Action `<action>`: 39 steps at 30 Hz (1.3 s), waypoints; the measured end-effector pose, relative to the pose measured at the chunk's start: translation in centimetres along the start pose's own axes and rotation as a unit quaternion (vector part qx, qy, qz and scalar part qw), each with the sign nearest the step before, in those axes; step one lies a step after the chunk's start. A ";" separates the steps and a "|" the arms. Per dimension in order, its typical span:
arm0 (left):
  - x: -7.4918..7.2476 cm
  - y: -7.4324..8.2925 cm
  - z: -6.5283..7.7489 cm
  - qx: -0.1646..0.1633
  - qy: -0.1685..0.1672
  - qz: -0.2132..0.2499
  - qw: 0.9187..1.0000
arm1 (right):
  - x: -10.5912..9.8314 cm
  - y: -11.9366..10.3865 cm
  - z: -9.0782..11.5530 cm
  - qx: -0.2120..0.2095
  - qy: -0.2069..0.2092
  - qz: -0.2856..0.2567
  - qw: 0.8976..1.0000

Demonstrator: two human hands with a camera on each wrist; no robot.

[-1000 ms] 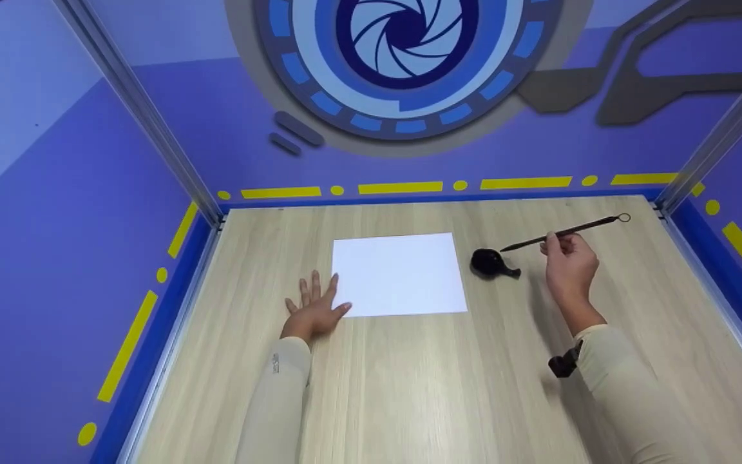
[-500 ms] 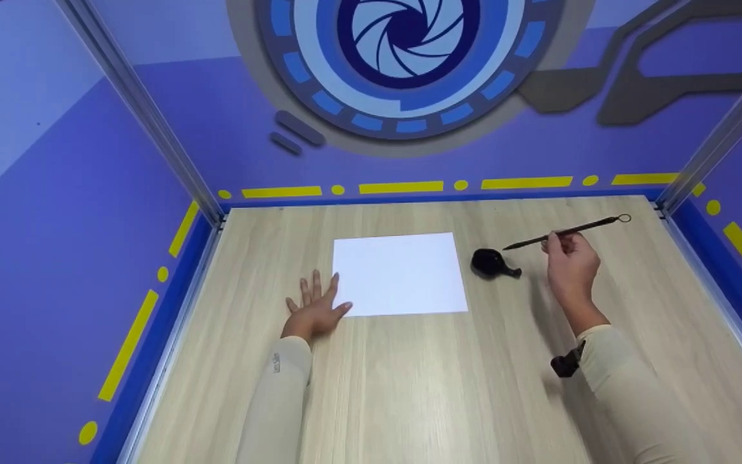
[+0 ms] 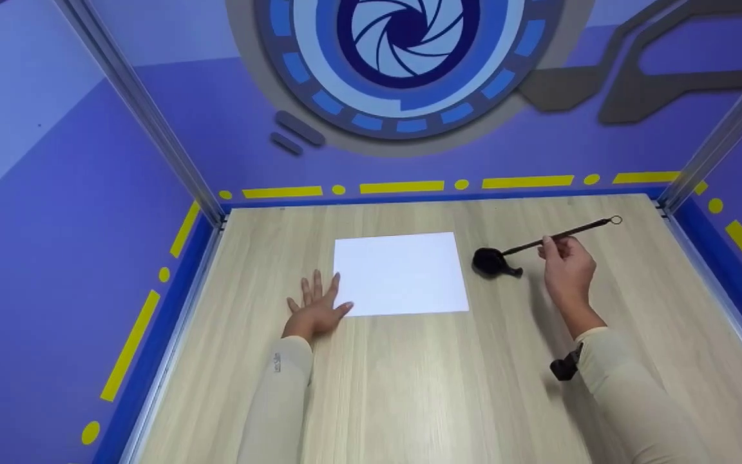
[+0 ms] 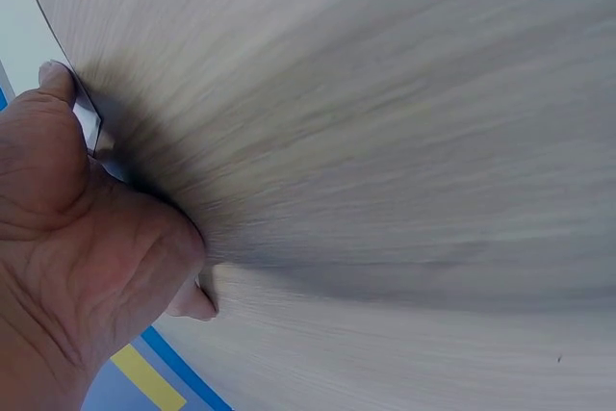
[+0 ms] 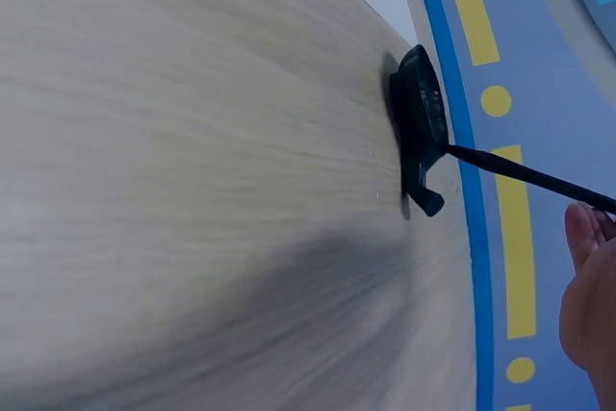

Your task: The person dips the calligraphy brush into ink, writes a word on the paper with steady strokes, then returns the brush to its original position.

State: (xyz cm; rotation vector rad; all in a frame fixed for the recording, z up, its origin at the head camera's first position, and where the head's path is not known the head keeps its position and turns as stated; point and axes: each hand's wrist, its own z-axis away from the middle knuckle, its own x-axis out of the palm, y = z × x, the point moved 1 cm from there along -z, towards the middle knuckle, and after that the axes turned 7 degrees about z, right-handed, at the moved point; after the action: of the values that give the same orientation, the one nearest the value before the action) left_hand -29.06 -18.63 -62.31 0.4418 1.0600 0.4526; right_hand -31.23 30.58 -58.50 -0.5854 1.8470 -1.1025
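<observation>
My right hand (image 3: 569,269) pinches a dark calligraphy brush (image 3: 580,229) by the shaft, its hanging loop pointing to the back right. The brush's lower end meets the near rim of a small black ink dish (image 3: 488,263), which has a short curved handle. In the right wrist view, the brush (image 5: 525,174) slants down to the edge of the dish (image 5: 420,108); its tip is hidden there. My left hand (image 3: 314,314) lies with fingers spread at the left edge of a blank white sheet of paper (image 3: 400,274), thumb on its near left corner.
A wood-grain table (image 3: 403,386) carries everything, with blue-purple panels (image 3: 171,129) rising at the back and both sides. A small black device (image 3: 564,367) hangs under the right sleeve. The paper lies left of the ink dish.
My right hand has shifted slightly left and down, bringing the brush end from above the dish's right side to its rim. My left hand and the paper stay put.
</observation>
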 end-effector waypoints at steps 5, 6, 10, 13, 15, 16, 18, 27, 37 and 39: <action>-0.1 0.0 0.1 0.000 0.001 -0.006 1.000 | -0.6 -0.6 -0.4 0.001 0.016 -0.003 1.000; -0.1 0.0 0.1 0.000 0.001 -0.006 1.000 | -0.6 -0.7 -0.4 -0.001 0.019 -0.005 1.000; 0.0 -0.2 0.2 -0.002 -0.002 0.000 1.000 | -0.3 -0.9 -0.3 -0.008 0.017 -0.013 1.000; 0.3 -0.5 0.0 -0.001 -0.005 0.011 1.000 | -0.1 -0.7 0.0 -0.009 0.008 -0.012 1.000; 0.5 -0.9 -0.4 0.003 -0.007 0.019 1.000 | 0.1 -0.6 0.2 -0.007 -0.001 -0.009 1.000; 0.5 -0.9 -0.4 0.003 -0.008 0.019 1.000 | 0.2 -0.5 0.4 -0.006 -0.005 -0.008 1.000; 0.5 -0.8 -0.4 0.004 -0.009 0.018 1.000 | 0.3 -0.3 0.5 -0.006 -0.013 -0.007 1.000; 0.2 -0.3 0.1 -0.004 -0.004 -0.003 1.000 | -0.2 -0.7 0.4 0.000 -0.007 0.008 1.000; 0.2 -0.2 0.0 -0.003 -0.004 -0.005 1.000 | 0.4 -0.5 0.5 -0.026 -0.006 -0.001 1.000; 0.1 -0.1 0.0 -0.001 -0.003 -0.002 1.000 | 0.2 -0.4 0.5 -0.024 -0.004 0.002 1.000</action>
State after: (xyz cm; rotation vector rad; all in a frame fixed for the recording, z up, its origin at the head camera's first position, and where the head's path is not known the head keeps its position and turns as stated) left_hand -29.02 -18.67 -62.41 0.4392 1.0541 0.4475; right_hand -30.92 30.02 -58.35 -0.6137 1.8714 -1.0548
